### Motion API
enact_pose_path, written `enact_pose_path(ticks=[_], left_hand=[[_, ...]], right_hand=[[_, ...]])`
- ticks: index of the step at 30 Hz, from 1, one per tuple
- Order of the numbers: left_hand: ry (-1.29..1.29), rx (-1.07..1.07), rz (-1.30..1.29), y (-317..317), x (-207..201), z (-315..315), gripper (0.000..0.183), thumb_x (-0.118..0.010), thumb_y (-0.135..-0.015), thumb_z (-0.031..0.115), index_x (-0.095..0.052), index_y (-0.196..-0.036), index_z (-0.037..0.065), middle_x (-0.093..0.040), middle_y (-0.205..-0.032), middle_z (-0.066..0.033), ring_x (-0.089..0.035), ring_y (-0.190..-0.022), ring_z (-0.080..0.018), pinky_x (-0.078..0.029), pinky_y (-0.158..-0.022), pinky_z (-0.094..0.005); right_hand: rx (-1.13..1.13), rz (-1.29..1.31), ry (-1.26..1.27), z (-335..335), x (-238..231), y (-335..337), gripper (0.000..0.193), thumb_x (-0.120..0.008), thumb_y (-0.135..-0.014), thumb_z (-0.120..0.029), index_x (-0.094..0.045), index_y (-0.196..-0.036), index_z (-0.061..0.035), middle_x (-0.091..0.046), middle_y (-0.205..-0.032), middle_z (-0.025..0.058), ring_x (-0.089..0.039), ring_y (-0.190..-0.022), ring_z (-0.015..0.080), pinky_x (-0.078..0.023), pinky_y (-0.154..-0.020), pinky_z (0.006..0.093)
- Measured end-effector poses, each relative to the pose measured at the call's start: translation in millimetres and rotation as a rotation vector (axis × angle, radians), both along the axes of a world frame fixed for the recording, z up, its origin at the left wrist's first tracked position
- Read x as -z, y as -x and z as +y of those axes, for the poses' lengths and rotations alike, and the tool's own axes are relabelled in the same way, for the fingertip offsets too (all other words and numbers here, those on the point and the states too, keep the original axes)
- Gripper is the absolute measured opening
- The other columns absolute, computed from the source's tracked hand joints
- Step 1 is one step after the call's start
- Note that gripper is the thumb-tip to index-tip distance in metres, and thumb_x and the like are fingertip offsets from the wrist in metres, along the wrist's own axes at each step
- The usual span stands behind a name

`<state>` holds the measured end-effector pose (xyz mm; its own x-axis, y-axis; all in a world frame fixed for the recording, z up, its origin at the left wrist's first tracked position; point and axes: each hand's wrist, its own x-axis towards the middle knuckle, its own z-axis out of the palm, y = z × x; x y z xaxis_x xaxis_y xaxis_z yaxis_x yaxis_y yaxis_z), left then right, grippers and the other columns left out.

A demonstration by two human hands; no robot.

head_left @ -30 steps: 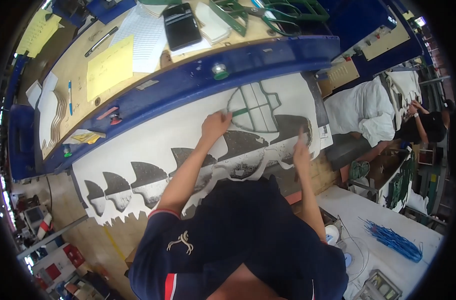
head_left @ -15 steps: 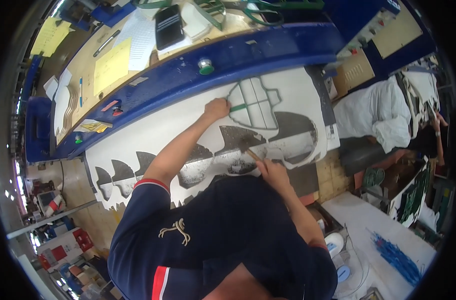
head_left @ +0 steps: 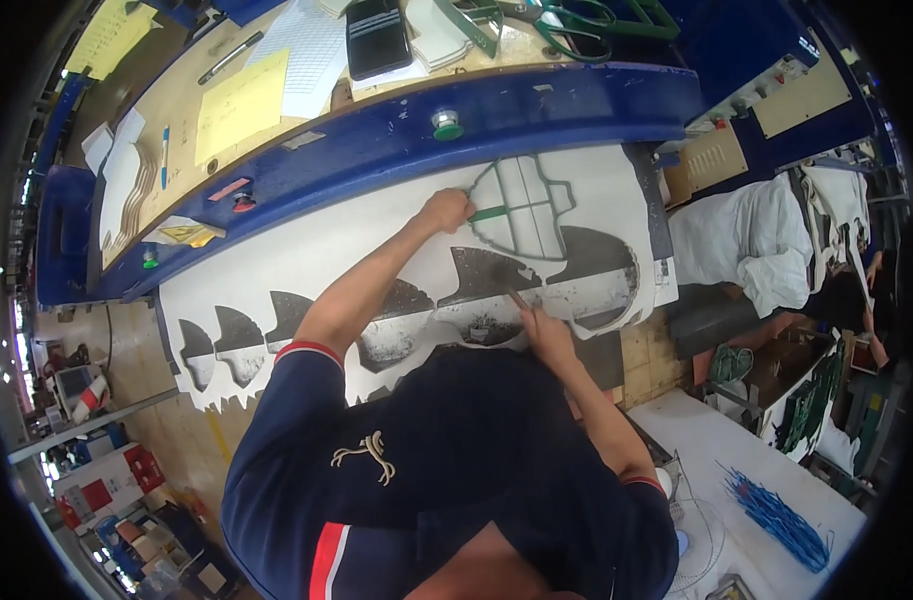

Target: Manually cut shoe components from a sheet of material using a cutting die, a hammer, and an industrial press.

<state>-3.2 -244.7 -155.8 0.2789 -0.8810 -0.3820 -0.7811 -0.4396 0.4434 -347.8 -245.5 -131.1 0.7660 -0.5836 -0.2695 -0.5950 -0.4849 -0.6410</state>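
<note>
My left hand [head_left: 447, 211] is closed on the left edge of a green-edged cutting die [head_left: 525, 212], an outline frame with inner crossbars. The die lies flat on a white sheet of material [head_left: 367, 215], just above a row of cut-out openings. Held low over those openings, my right hand [head_left: 550, 338] is shut around a wooden-handled brush [head_left: 519, 299]; its dark head is blurred against the dark surface. Through the cut-outs [head_left: 485, 275] a black upper part and a speckled pale lower part show.
A blue press beam [head_left: 377, 122] crosses beyond the sheet, with green-ringed buttons. On its top lie a phone [head_left: 379, 40], papers, pens and other green dies [head_left: 577, 25]. White material [head_left: 747, 240] is piled at right. Blue strips [head_left: 777, 515] lie on a white table at lower right.
My view has shifted slightly, so the press appears farther right and lower. The brush has moved a little over the cut-outs; my left hand keeps its hold on the die.
</note>
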Motion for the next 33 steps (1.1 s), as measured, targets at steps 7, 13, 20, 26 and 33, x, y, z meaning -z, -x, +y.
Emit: enact_pose_path(ticks=[7, 13, 20, 26, 33], left_hand=[[-0.001, 0.023, 0.116, 0, -15, 4, 0.046, -0.046, -0.091, 0.026, -0.064, -0.056, 0.001, -0.063, -0.054, -0.0136, -0.068, -0.065, -0.031, -0.055, -0.076, -0.0427], [0.099, 0.093, -0.031, -5, 4, 7, 0.048, -0.045, -0.091, 0.027, -0.062, -0.056, 0.0, -0.064, -0.054, -0.0122, -0.068, -0.063, -0.0296, -0.055, -0.074, -0.0414], [0.048, -0.011, 0.192, -7, -7, 2, 0.043, -0.049, -0.09, 0.026, -0.062, -0.059, 0.0, -0.063, -0.056, -0.0158, -0.067, -0.061, -0.032, -0.054, -0.071, -0.0443], [0.053, 0.012, 0.162, -2, 0, 7, 0.033, -0.055, -0.09, 0.027, -0.065, -0.075, -0.001, -0.066, -0.088, -0.0246, -0.064, -0.086, -0.0414, -0.051, -0.078, -0.0489], [0.188, 0.04, 0.082, -3, 10, 10, 0.061, -0.041, -0.099, 0.035, -0.061, -0.051, 0.003, -0.062, -0.05, -0.0095, -0.068, -0.061, -0.0272, -0.056, -0.074, -0.0397]], right_hand=[[-0.137, -0.562, -0.013, 17, -35, 13, 0.032, -0.051, -0.1, -0.032, -0.054, -0.09, -0.0015, -0.063, -0.075, 0.0279, -0.061, -0.073, 0.0493, -0.046, -0.063, 0.0558], [-0.067, -0.144, -0.034, 8, -2, 2, 0.026, -0.052, -0.097, -0.028, -0.053, -0.094, -0.0026, -0.063, -0.075, 0.027, -0.062, -0.072, 0.0485, -0.048, -0.063, 0.0557], [-0.045, -0.017, -0.128, 11, -55, -8, 0.026, -0.05, -0.1, -0.026, -0.058, -0.093, -0.0031, -0.061, -0.073, 0.0274, -0.06, -0.074, 0.0497, -0.045, -0.061, 0.0569], [0.109, 0.112, -0.134, 5, 16, 12, 0.049, -0.04, -0.101, -0.045, -0.061, -0.096, -0.0011, -0.066, -0.081, 0.029, -0.062, -0.081, 0.051, -0.05, -0.075, 0.0585], [0.013, 0.117, -0.106, -2, 2, 11, 0.046, -0.046, -0.099, -0.045, -0.059, -0.098, -0.0009, -0.065, -0.08, 0.0297, -0.063, -0.081, 0.05, -0.049, -0.074, 0.0574]])
